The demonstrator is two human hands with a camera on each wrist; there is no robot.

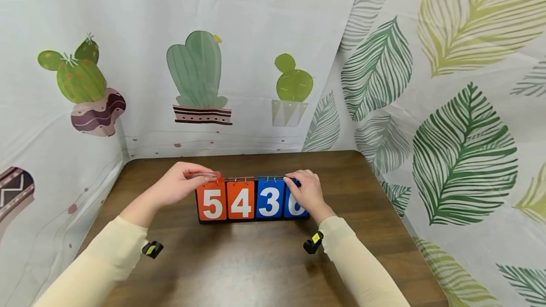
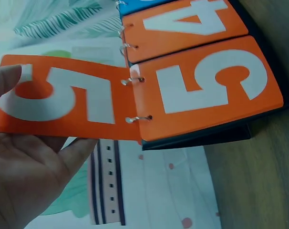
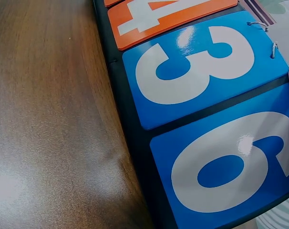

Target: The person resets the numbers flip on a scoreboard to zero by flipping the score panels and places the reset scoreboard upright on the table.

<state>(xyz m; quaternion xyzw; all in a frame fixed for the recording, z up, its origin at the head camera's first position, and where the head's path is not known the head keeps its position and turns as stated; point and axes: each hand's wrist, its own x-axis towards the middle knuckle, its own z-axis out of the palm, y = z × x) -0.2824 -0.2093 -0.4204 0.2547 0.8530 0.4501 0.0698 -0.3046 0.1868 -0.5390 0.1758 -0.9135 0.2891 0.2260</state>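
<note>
A flip scoreboard (image 1: 255, 199) stands on the table, showing orange cards 5 and 4 and blue cards 3 and 6. My left hand (image 1: 168, 186) is at its top left corner. In the left wrist view, that hand pinches a raised orange card (image 2: 99, 76) bearing a 5, turned up on its metal rings (image 2: 131, 81). Another orange 5 card (image 2: 149, 126) lies flat against the board. My right hand (image 1: 310, 191) grips the board's top right corner, partly covering the blue 6 card (image 3: 206, 171). Only a sliver of its fingers shows in the right wrist view.
The brown wooden table (image 1: 247, 269) reaches toward me in front of the board. Behind it hangs a white cloth (image 1: 251, 27) printed with cacti; a leaf-printed cloth (image 1: 465, 155) hangs at the right. A small black device (image 1: 152, 249) sits by my left cuff, another (image 1: 313, 243) by my right.
</note>
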